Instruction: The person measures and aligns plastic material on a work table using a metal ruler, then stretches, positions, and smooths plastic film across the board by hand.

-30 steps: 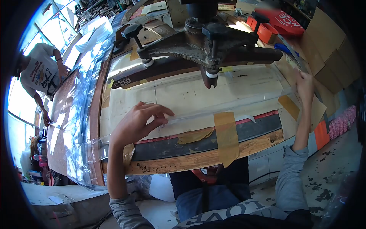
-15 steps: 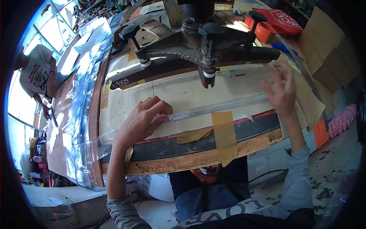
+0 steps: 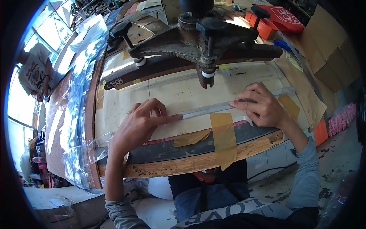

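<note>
A thin, greyish translucent strip (image 3: 209, 109) runs across the pale board (image 3: 167, 91), rising slightly to the right. My left hand (image 3: 135, 124) rests at the strip's left end, its fingers bent and one digit pressing on the strip. Farther along, my right hand (image 3: 263, 107) is closed, its fingertips on the strip. A thin dark line shows between those fingers, and I cannot tell what it is. Brown tape (image 3: 223, 133) crosses the board's dark front edge just below the strip. Over the board hangs a heavy metal clamp frame (image 3: 183, 44) with black knobs.
A dark bar (image 3: 160, 66) lies across the board under the clamp frame. Clear plastic sheeting (image 3: 78, 95) covers the left side. Another person (image 3: 36, 72) stands at far left. Cardboard (image 3: 328, 45), an orange tape dispenser (image 3: 263, 28) and a red bag (image 3: 284, 18) are at the right.
My right hand has come down and left from above the board, its spread fingers closing at the strip. A digit of my left hand now reaches farther right along it.
</note>
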